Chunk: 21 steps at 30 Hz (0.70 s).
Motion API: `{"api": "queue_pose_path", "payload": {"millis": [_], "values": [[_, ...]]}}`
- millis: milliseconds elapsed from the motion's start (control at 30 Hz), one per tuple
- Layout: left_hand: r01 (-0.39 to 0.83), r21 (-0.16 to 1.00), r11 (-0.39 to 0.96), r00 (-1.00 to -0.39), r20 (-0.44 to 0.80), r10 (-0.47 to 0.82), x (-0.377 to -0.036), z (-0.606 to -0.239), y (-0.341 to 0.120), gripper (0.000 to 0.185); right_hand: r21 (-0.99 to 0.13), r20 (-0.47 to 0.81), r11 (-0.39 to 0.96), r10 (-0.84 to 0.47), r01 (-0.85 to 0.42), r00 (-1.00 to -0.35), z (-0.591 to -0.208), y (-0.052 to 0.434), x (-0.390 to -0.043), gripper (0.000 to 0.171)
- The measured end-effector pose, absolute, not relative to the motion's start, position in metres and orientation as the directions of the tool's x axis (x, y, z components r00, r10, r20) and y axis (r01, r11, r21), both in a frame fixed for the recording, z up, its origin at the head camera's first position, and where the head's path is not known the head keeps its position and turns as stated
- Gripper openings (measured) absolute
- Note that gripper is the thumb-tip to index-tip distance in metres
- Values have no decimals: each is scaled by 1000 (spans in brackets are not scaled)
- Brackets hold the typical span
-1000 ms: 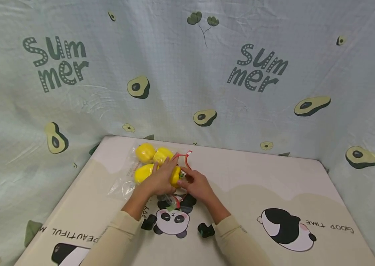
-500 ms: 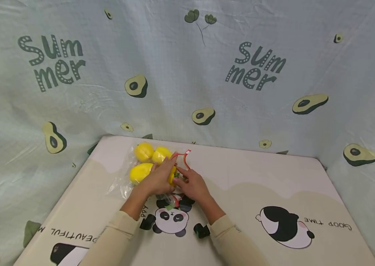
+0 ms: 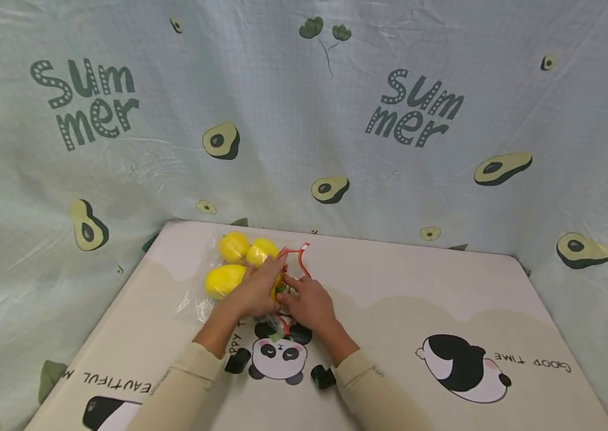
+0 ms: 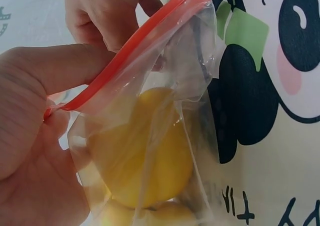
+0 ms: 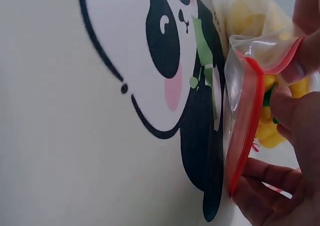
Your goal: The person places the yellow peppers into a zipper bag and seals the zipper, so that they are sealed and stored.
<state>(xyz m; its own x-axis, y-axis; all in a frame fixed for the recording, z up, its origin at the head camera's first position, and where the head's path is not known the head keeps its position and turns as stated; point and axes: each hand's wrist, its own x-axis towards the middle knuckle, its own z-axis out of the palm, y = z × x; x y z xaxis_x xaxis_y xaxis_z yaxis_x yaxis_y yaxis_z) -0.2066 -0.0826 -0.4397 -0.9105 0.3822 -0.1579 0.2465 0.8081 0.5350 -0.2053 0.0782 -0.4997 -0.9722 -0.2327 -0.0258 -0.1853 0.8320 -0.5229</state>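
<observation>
A clear zip bag [image 3: 196, 302] with a red zip edge lies on the table. My left hand [image 3: 254, 294] grips its mouth, the thumb on the red edge [image 4: 107, 68] in the left wrist view. Inside are a rounded yellow piece [image 3: 233, 246], a second one [image 3: 263, 250] and a longer yellow piece [image 3: 224, 282]; their kinds are unclear through the plastic. My right hand [image 3: 311, 304] is at the bag's opening, holding a yellow bell pepper [image 5: 270, 135] with a green stem by thumb and fingers. The left hand hides much of this pepper in the head view.
The pale table [image 3: 390, 269] carries printed pandas and lettering. A printed cloth [image 3: 282, 120] hangs behind it and at both sides. A black wrist camera [image 3: 238, 361] sits below the left wrist, another black camera [image 3: 323, 377] below the right.
My right hand has moved left, taking the bell pepper deeper into the bag mouth. The longer yellow piece has shifted left inside the bag. The left hand keeps its hold.
</observation>
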Motion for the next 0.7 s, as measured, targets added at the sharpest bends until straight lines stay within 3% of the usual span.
{"api": "queue_pose_path", "payload": {"millis": [267, 700], "values": [[279, 535, 797, -905, -130, 404, -207, -442, -87, 109, -565, -19, 806, -227, -178, -974, -497, 77, -201, 60], [295, 536, 791, -900, -121, 418, -208, -442, -89, 110, -505, -65, 850, -212, -151, -975, -491, 69, -206, 59]]}}
